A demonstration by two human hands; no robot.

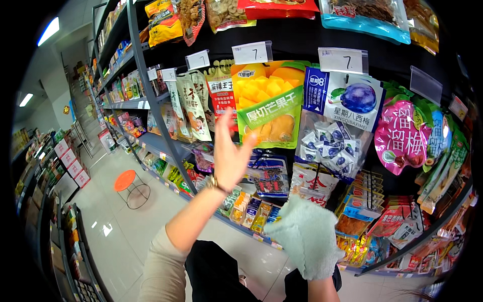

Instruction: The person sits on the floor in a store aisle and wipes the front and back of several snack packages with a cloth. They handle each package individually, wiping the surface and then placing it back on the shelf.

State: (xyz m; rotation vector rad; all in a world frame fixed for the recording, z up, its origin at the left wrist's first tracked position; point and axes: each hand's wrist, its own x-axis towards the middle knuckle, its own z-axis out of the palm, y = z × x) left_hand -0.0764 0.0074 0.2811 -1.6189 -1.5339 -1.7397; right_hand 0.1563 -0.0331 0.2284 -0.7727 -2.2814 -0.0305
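Observation:
My left hand, with a bracelet at the wrist, is raised before the shelf, fingers apart and slightly blurred, with nothing in it. It is nearest to a yellow and green bag of dried mango hanging from the rack. A pale green cloth covers my right hand, so its fingers are hidden; only the wrist shows below. Right of the mango bag hang a blue and white bag of prunes and a pink plum bag. Below hang a dark blue snack bag and a white and red one.
Price tags in clear holders stick out above the bags. A grey shelf upright stands at the left, with more stocked shelves beyond. An orange round stool stands on the tiled floor. Small packets fill the lower shelf. Another stocked rack is at far left.

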